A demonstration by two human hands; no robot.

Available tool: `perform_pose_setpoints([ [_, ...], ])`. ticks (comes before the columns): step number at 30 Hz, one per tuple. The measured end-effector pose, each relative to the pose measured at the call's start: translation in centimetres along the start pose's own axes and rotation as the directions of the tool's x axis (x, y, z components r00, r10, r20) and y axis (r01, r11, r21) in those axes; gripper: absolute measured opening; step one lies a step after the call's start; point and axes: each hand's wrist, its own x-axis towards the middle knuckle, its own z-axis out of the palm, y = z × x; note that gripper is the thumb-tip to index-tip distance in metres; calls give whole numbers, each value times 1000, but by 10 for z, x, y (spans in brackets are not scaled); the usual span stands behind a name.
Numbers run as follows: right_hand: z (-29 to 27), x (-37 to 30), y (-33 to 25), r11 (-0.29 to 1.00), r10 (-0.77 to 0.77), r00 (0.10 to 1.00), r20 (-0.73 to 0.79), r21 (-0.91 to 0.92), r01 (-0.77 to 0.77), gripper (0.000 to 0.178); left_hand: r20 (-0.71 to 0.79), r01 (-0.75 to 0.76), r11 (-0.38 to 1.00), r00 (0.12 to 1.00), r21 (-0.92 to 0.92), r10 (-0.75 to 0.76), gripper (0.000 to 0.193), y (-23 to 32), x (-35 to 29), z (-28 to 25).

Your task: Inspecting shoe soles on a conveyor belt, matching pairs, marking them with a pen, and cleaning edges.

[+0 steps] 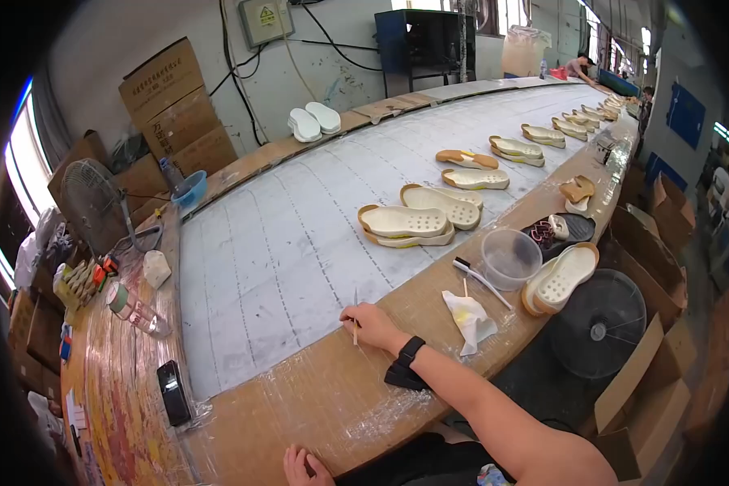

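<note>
My right hand is closed in a pinch around a slim stick, apparently a fine brush, at the near edge of the white work surface. Its thin tip points away from me. My left hand lies at the table's front edge, fingers stretched out and nothing visible in it. Beyond the right hand, cream shoe soles with tan ends are stacked in a group. To the right are a crumpled white tissue with a yellow stain, a white marker-like tube with a black end and a clear plastic tub.
More soles run in a row toward a person at the far end. A black phone, a bottle and a fan are at left. Another fan and open cartons stand right.
</note>
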Motion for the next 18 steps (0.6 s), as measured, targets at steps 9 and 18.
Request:
perform_pose_setpoints([
  [9, -33, 53, 23, 875, 362, 858, -364, 451, -177, 24, 4, 46, 998, 999, 37, -46, 14, 7, 3, -1],
  [18, -159, 86, 117, 766, 460, 524, -717, 22, -642, 31, 12, 31, 992, 999, 121, -33, 12, 5, -1, 2],
])
